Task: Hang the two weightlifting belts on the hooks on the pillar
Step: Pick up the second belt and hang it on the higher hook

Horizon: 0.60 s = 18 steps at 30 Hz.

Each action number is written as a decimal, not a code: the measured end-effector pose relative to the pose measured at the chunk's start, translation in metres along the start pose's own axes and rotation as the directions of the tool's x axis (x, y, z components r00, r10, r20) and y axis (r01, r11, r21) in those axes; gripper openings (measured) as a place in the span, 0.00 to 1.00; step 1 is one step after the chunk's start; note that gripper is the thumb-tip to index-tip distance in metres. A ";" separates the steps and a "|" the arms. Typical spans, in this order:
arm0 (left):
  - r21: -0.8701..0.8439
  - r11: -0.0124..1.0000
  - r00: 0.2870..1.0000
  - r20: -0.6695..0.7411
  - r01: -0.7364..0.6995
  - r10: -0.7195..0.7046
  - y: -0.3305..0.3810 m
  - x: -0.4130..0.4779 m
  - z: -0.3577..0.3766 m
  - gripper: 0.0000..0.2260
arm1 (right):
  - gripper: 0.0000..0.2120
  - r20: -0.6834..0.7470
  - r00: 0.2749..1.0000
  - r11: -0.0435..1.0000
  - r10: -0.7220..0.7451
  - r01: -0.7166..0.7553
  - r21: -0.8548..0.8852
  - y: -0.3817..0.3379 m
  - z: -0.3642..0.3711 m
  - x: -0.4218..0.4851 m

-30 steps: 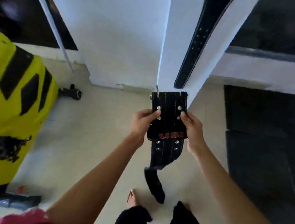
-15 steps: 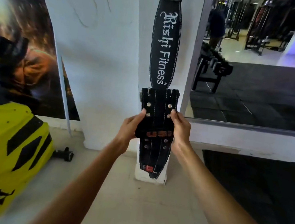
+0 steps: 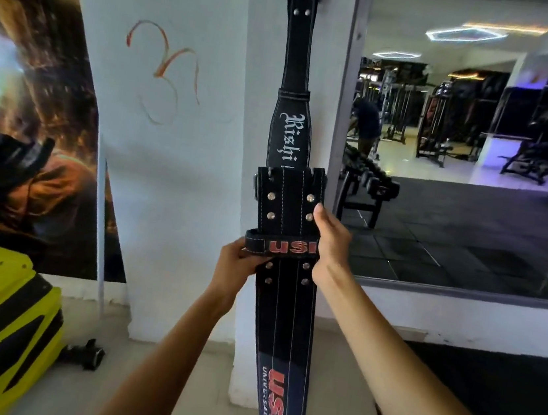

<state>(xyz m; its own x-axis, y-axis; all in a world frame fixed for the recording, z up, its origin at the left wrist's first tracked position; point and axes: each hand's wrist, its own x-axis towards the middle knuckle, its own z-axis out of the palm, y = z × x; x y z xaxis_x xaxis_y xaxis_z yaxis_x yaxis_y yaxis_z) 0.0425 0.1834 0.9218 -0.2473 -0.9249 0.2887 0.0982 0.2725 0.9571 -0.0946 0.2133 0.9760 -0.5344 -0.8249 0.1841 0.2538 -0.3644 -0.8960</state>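
Between my left hand (image 3: pixel 236 264) and right hand (image 3: pixel 330 240) I hold one belt (image 3: pixel 288 209); the hung belt (image 3: pixel 296 72) sits behind, above them.

single head-worn view, close, facing the pillar (image 3: pixel 247 135), perhaps tilted slightly downward

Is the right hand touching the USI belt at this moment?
Touching. The head view shows the right hand against the USI belt's right edge, thumb beside the rivets, fingers wrapped at its loop.

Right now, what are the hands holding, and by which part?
Both hold the USI belt near its buckle end: left hand grips the keeper loop at its left edge, right hand the right edge beside the rivets. The Rishi belt already hangs untouched.
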 end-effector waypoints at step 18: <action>-0.323 0.944 0.998 0.002 0.065 -0.068 0.061 -0.004 0.020 0.11 | 0.11 0.299 0.942 0.940 -0.150 0.229 -0.251 0.000 -0.035 -0.034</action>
<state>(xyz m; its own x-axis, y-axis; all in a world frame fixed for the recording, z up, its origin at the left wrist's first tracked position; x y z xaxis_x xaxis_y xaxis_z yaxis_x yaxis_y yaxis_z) 0.0297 0.2087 0.9794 -0.2551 -0.9408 0.2230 0.3883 0.1115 0.9147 -0.1045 0.2561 0.9555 -0.3007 -0.8520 0.4287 -0.0860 -0.4234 -0.9018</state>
